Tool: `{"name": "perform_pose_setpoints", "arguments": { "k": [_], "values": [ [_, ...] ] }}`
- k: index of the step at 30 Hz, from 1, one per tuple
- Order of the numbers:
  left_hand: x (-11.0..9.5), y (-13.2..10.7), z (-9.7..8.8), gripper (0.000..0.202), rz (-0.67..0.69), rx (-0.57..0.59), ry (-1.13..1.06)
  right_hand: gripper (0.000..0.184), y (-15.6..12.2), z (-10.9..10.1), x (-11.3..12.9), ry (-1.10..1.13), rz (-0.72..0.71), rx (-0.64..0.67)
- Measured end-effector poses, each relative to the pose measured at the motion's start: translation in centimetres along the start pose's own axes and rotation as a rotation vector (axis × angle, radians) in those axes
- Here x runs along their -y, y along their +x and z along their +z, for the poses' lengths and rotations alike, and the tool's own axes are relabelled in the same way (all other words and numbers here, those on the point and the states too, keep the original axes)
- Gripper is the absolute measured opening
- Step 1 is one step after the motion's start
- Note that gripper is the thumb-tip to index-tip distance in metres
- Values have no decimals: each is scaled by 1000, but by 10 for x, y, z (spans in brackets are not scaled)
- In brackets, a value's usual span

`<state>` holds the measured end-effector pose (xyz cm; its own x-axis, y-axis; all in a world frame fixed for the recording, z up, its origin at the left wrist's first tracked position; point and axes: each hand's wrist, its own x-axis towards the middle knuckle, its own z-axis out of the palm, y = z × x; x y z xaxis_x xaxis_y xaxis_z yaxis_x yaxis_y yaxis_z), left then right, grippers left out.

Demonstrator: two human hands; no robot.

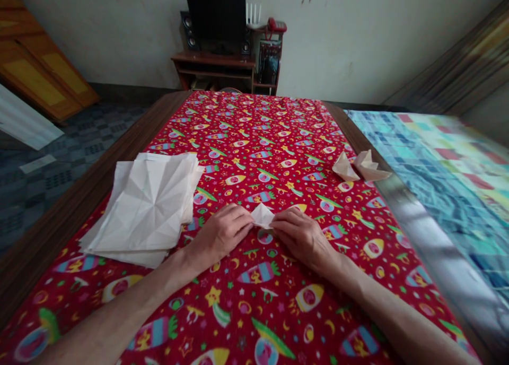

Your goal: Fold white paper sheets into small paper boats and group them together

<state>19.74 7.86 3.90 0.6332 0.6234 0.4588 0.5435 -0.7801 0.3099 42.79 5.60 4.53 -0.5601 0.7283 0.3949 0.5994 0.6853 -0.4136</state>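
Note:
A small folded white paper piece point(262, 215) lies on the red patterned tablecloth point(254, 142), pinched from both sides. My left hand point(222, 232) grips its left edge with fingers curled. My right hand point(300, 235) presses and pinches its right edge. A stack of creased white paper sheets point(147, 206) lies just left of my left hand. Two finished folded paper boats point(360, 167) rest at the table's right edge, beyond my right hand.
The wooden table edge point(99, 179) shows on the left. A bed with a checkered blue-green cover point(445, 168) runs along the right. A desk with a dark monitor point(217, 20) and speakers stands against the far wall.

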Motion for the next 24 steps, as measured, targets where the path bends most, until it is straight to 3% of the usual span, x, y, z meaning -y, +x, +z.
{"name": "perform_pose_setpoints", "arguments": {
  "k": [3,7,15,24],
  "values": [
    [2,2,7,13,-104,-65,-87,18,2,2,2,48,152,-14],
    [2,3,11,17,-209,-38,-74,22,5,1,6,-64,285,17],
    [-4,6,14,20,-302,97,221,23,16,-1,10,-269,298,93],
    [-7,11,7,23,-248,137,477,27,27,-6,6,-404,312,249]
  ]
}}
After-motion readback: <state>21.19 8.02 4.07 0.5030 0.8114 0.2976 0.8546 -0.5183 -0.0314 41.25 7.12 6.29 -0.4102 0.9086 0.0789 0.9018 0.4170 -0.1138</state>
